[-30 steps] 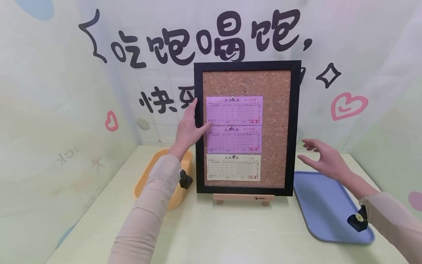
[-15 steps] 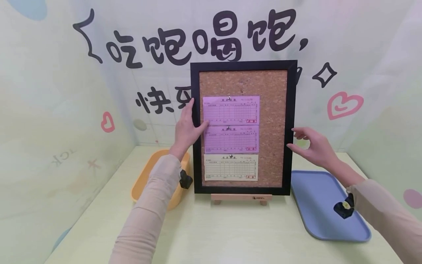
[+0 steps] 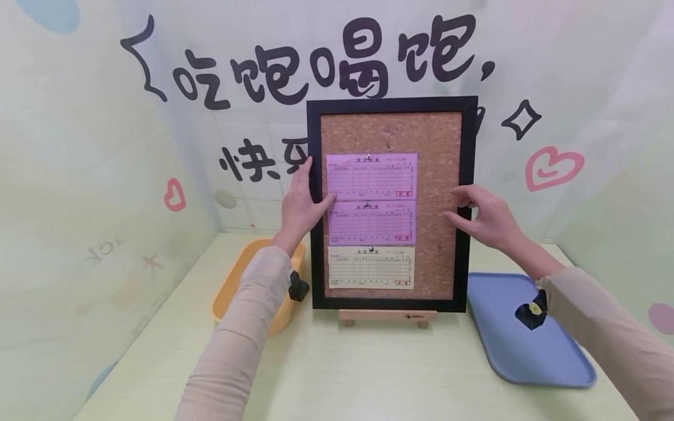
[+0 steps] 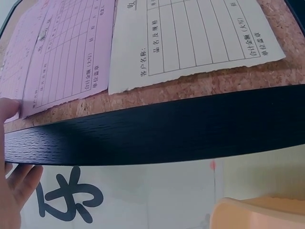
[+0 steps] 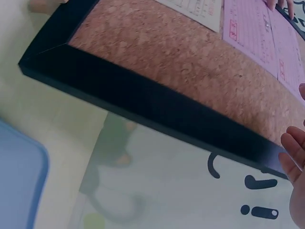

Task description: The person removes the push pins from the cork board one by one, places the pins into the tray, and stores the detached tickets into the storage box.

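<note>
A black-framed cork board (image 3: 439, 140) stands upright on a small wooden easel (image 3: 387, 316). Two pink-purple receipt slips (image 3: 371, 181) (image 3: 368, 227) and a cream slip (image 3: 371, 275) are pinned in a column on its left part, each with a metal push pin at the top. My left hand (image 3: 300, 209) grips the board's left edge, thumb in front beside the upper slips and fingers behind the frame, as the left wrist view shows. My right hand (image 3: 487, 217), fingers loosely bent and holding nothing, is at the board's right edge; contact with the frame cannot be told.
A yellow-orange bin (image 3: 237, 275) stands left of the board, partly behind my left forearm. To the right lies a blue tray (image 3: 505, 339), partly under my right forearm. A printed curtain with black lettering (image 3: 363, 58) hangs close behind the board.
My right hand has moved left and slightly up, from beside the blue tray to over the board's right edge. The left hand keeps its grip, and the slips stay in place.
</note>
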A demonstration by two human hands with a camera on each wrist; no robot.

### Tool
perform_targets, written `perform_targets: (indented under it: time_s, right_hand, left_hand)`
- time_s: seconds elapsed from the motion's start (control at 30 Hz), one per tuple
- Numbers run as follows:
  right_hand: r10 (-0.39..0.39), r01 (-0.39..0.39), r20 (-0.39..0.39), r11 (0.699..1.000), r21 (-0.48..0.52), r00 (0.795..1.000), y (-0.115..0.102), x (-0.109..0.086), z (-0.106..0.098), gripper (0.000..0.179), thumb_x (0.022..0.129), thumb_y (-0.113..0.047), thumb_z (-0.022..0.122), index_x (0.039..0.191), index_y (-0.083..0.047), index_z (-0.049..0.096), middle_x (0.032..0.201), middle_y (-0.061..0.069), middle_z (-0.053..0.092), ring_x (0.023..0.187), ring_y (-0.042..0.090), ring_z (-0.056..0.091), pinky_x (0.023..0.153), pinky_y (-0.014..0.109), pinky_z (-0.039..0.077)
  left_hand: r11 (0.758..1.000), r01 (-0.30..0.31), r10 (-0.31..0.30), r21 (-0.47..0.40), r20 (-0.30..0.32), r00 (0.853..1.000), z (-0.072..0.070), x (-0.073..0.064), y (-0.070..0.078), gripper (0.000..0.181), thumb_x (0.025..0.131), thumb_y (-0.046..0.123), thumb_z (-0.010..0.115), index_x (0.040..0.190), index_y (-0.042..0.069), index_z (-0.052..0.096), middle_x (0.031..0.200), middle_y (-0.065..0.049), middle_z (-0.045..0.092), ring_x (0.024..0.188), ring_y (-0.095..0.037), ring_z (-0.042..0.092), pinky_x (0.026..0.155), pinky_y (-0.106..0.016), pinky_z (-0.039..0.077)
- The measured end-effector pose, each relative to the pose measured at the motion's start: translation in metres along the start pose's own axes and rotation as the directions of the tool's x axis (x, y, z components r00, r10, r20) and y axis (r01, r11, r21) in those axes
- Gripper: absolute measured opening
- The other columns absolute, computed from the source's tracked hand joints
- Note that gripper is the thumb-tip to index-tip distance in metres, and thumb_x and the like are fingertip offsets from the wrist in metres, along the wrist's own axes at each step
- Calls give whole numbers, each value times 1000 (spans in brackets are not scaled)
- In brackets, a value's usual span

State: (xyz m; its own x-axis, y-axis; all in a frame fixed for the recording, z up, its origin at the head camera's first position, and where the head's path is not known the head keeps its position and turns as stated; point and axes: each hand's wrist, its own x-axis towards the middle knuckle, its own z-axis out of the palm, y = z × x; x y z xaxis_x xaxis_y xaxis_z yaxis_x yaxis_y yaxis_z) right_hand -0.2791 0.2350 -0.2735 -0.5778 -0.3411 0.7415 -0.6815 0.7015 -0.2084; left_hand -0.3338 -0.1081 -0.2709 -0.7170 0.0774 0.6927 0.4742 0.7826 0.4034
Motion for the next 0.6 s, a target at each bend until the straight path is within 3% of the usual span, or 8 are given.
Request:
perform_targets:
  time_s: [0.1, 0.27, 0.6]
  right_hand:
    - [-11, 11, 2, 1000, 22, 1000, -4, 9, 2, 39, 71, -4, 74, 106, 5, 58, 90, 15, 61, 77, 21, 56, 69, 21, 44]
    - [-27, 27, 6, 998, 55, 1000, -12, 24, 7, 39, 72, -4, 74, 106, 5, 58, 87, 14, 60, 75, 21, 54, 66, 31, 46]
    - [16, -17, 8, 992, 128, 1000, -33, 54, 21, 35, 79, -7, 68, 108, 6, 57, 90, 15, 60, 81, 23, 55, 70, 37, 47]
  left_hand:
    - [1000, -2, 2, 4, -8, 1000, 1, 0, 0, 83, 78, 32, 68, 144, 11, 22, 140, -15, 36, 100, -33, 55, 82, -42, 47]
    - [1000, -3, 3, 4, -19, 1000, 2, -1, -1, 82, 78, 32, 68, 144, 12, 22, 139, -14, 36, 84, -32, 58, 74, -41, 49]
    - [1000, -5, 5, -3, -22, 1000, 3, 0, 0, 83, 78, 32, 68, 144, 13, 22, 140, -14, 36, 87, -32, 57, 71, -41, 48]
